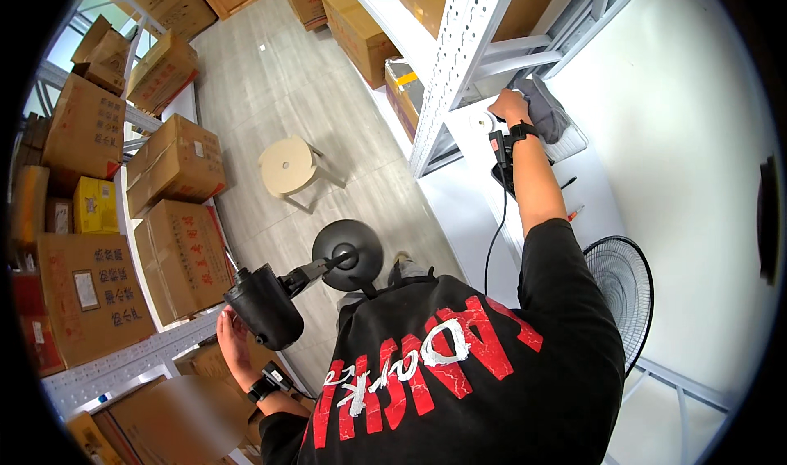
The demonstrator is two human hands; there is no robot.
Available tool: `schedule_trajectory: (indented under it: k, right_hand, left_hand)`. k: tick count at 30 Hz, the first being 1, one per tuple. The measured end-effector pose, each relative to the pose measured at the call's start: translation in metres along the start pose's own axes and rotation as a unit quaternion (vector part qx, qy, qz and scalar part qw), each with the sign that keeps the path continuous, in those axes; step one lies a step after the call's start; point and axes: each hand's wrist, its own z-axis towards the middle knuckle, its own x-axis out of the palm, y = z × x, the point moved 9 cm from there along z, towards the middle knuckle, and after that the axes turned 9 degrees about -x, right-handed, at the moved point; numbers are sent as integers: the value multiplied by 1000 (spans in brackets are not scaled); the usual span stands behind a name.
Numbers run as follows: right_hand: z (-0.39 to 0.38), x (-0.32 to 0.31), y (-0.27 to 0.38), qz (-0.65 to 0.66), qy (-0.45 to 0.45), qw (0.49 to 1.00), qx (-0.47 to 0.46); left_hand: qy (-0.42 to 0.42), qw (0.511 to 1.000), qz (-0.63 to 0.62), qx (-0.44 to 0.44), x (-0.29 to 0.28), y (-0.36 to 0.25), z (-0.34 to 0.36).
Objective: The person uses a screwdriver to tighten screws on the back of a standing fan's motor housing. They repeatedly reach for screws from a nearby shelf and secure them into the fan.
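Note:
On the left, a black lamp (266, 307) with a cylindrical head, a jointed arm and a round base (348, 248) hangs tilted over the floor. My left hand (235, 346) grips the lamp's head from its lower left side, some fingers hidden behind it. My right arm stretches far forward to the white tabletop (484, 235). There my right hand (510, 106) is closed beside a grey cloth item (543, 112), and what its fingers hold is hidden. A white round object (482, 124) lies just left of that hand. Both wrists wear black bands, with a cable at the right.
A beige stool (287, 166) stands on the floor ahead. Shelves with cardboard boxes (184, 260) line the left, and a perforated white shelf post (459, 55) rises near my right hand. A black fan (620, 293) stands at the right, by a white wall. A red pen-like item (576, 212) lies on the tabletop.

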Motion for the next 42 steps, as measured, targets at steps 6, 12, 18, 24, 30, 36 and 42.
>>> schedule_trajectory:
  k: [6,12,18,24,30,36,42]
  right_hand:
    - [8,-7,-9,45,-49,997,-44]
    - [-78,-71,83,362,37,920,-145]
    - [-168,-97,234,628,205,674,-330]
    - [-221,-89,334,631,249,614,-404]
    - [-289,-111,388,669,287,462,-506]
    - [-332,-122,405,701,314,396,-504]
    - [-332,-95,393,739,245,498,-382]
  left_hand:
    - [-12,1000,11,0,2,-5,0]
    - [-35,999,4,-1,-14,-1,-5]
    - [-20,999,41,0,-4,-20,6]
    - [-6,1000,11,28,-6,-36,6]
    - [23,999,0,29,-22,-40,11]
    - [51,998,-3,21,-43,-39,29]
    - [99,994,15,39,-39,-52,43]
